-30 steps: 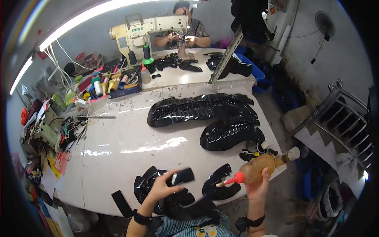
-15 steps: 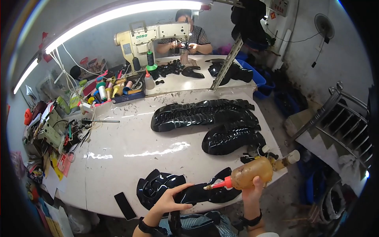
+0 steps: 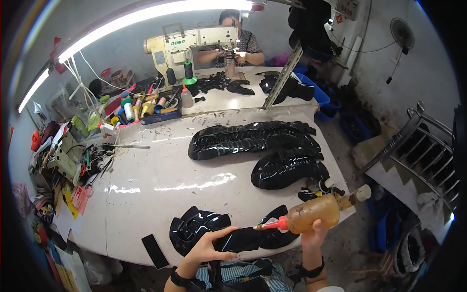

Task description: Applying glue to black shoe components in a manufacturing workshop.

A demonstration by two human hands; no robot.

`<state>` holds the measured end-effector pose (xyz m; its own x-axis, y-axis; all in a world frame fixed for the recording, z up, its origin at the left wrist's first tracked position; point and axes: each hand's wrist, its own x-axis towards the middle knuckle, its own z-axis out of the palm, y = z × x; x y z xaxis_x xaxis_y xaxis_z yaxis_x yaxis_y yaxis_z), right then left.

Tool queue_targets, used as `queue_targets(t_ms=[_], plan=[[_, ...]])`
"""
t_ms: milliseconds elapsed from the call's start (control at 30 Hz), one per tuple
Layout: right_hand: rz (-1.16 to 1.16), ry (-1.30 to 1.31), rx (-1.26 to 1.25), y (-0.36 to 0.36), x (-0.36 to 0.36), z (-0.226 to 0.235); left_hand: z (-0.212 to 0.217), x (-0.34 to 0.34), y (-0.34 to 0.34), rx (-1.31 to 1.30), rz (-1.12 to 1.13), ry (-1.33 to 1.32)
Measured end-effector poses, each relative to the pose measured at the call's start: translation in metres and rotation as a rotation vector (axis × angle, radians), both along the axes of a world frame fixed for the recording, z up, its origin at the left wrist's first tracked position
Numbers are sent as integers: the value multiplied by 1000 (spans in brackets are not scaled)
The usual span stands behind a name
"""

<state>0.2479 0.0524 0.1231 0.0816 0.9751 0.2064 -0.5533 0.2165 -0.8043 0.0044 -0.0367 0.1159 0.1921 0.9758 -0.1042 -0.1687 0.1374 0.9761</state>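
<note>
My right hand (image 3: pixel 315 236) is wrapped round a glue bottle (image 3: pixel 314 214), squeeze-type, with amber contents and a red nozzle. The bottle lies nearly level, its crusted tip pointing left over a glossy black shoe-upper piece (image 3: pixel 278 238). My left hand (image 3: pixel 206 247) holds that piece from its left part, thumb and forefinger spread along its edges; the other fingers are mostly hidden. Just beyond my left hand is a pile of similar glossy black pieces (image 3: pixel 194 226). Long overlapping rows of black uppers (image 3: pixel 253 141) and a shorter stack (image 3: pixel 287 170) lie farther back.
A phone (image 3: pixel 154 251) lies at the near left edge. An amber container with a pale cap (image 3: pixel 362 193) is beyond the glue bottle. Tools and papers clutter the left side; thread spools fill a tray (image 3: pixel 163 117). Across the table, a person works at a sewing machine (image 3: pixel 194 41).
The whole view has shifted slightly. My hands keep nearly the same pose, with the glue bottle's tip still over the black piece. The other person's hands have moved slightly at the machine.
</note>
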Motion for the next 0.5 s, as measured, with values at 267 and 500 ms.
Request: queue_targets(t_ms=[267, 500], plan=[[-8, -57, 30, 0, -6, 5, 2, 0, -1, 72, 8, 70], [30, -184, 87, -7, 10, -8, 3, -2, -5, 26, 12, 3]])
